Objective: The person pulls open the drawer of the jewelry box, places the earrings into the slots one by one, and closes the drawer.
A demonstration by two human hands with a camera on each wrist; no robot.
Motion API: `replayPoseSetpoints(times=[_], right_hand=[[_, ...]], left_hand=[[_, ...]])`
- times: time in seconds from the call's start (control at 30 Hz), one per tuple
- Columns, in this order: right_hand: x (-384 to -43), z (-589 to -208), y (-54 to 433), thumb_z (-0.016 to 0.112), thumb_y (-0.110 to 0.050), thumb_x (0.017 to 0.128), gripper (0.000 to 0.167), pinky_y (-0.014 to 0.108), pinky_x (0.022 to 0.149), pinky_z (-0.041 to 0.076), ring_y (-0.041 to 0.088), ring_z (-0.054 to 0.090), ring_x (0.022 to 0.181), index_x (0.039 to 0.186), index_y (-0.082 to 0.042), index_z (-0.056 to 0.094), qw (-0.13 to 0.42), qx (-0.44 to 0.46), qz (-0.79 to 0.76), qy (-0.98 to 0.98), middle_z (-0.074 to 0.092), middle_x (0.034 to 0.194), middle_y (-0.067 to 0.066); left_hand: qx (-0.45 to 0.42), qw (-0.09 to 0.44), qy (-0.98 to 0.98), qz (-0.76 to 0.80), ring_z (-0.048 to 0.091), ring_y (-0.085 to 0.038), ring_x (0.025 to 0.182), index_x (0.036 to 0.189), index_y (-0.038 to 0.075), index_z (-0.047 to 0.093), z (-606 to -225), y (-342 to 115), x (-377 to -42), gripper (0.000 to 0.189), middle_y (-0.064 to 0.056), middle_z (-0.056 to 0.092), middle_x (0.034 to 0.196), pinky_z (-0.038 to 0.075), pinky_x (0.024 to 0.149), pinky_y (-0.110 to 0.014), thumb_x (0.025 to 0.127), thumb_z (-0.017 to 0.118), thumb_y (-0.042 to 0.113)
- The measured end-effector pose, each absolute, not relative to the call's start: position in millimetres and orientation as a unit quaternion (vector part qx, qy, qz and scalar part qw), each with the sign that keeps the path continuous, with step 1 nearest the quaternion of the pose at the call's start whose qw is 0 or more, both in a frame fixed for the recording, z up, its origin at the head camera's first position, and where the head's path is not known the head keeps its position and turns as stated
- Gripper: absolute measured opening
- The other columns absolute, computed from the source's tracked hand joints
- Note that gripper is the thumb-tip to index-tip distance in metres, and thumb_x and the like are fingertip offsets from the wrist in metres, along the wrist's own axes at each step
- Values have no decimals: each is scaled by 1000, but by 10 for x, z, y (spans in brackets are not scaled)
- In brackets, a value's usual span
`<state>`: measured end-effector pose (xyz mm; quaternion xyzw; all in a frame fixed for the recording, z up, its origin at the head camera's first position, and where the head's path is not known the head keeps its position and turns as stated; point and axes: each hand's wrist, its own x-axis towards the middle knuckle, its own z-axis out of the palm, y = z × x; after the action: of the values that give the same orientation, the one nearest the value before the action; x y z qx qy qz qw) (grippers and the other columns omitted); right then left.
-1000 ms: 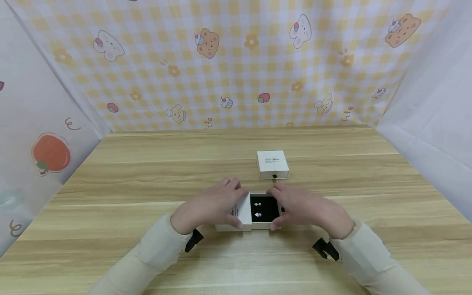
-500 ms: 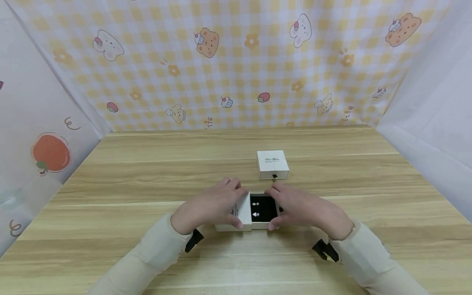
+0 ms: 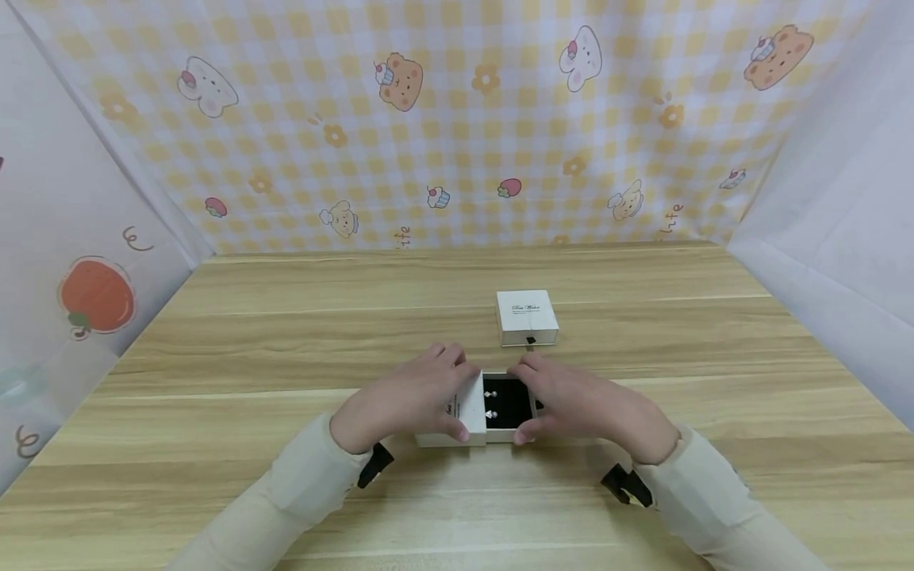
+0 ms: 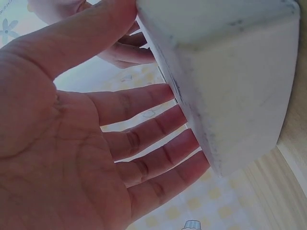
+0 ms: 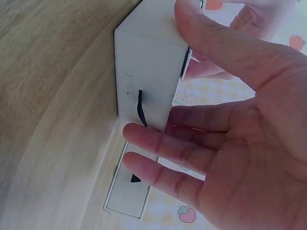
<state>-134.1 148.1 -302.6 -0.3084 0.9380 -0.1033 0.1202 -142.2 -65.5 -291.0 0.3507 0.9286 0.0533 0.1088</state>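
A white drawer-style jewelry box stands partly pulled out on the table. My left hand [image 3: 403, 400] grips its outer sleeve [image 3: 471, 412], thumb on the near side and fingers on the far side. From the right, my right hand [image 3: 589, 404] holds the drawer [image 3: 500, 436] between thumb and fingers. Small earrings [image 3: 491, 414] show on the drawer's black insert [image 3: 512, 400], beside the sleeve's edge. In the right wrist view, a black ribbon tab [image 5: 140, 106] hangs from the drawer's end. The left wrist view shows the sleeve's plain white end [image 4: 244, 100].
A second white box [image 3: 528, 311] with printed lettering and a black tab sits closed behind the right hand. The wooden table [image 3: 286, 317] meets a yellow checked cloth [image 3: 457, 143] at the back, with white cloth on both sides.
My right hand has moved slightly left, sliding the drawer further into the sleeve, so less of the black insert shows. My left hand has stayed in place on the sleeve.
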Motion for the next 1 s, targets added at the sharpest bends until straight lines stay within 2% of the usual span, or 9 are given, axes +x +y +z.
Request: replayPoseSetpoints(times=[0.4, 0.7, 1.0], right_hand=[[-1342, -3029, 1452, 73, -44, 74, 78, 35, 84, 47, 13, 51, 88, 130, 3, 46, 122, -307, -113, 937, 51, 117, 7], [-1336, -3030, 1427, 73, -43, 75, 78, 34, 83, 48, 13, 51, 85, 131, 4, 45, 128, -303, -121, 936, 51, 117, 7], [-1323, -3055, 1391, 72, -46, 74, 78, 32, 80, 47, 12, 49, 84, 130, 3, 47, 107, -317, -116, 935, 52, 116, 6]], left_hand=[[353, 107, 928, 49, 41, -17, 96, 128, 8, 52, -2904, -651, -1422, 74, -3, 49, 115, 42, 79, -29, 68, 79, 41], [352, 106, 929, 49, 41, -17, 96, 129, 8, 52, -2895, -647, -1407, 74, -3, 49, 115, 42, 79, -29, 68, 79, 41], [352, 107, 928, 49, 41, -17, 96, 128, 8, 52, -2889, -646, -1404, 73, -3, 49, 114, 42, 79, -29, 68, 79, 40]])
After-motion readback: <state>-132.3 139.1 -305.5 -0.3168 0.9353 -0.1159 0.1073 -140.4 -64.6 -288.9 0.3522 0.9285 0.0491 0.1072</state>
